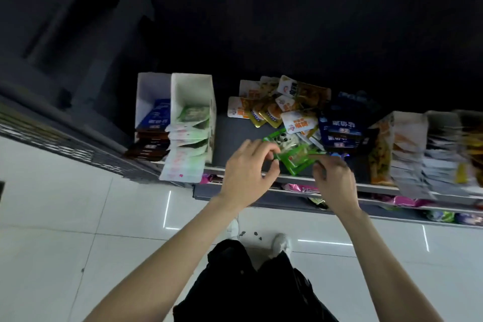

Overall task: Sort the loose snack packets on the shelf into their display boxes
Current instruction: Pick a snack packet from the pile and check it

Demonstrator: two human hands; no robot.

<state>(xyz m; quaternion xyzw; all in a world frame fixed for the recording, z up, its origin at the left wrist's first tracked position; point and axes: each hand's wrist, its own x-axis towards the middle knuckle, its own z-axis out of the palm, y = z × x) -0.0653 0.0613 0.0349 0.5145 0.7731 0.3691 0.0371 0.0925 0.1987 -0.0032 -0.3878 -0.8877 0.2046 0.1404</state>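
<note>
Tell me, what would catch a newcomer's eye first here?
Two bare hands meet at the shelf edge: the left hand and right hand both pinch green packets. Just behind lies a jumbled pile of orange packets and blue packets. To the left stands a white box of pale green packets.

Bare forearms, no sleeves in view, no watch or rings. Loose black fabric trousers point(251, 287). White sneakers point(283, 243) on both feet.
</note>
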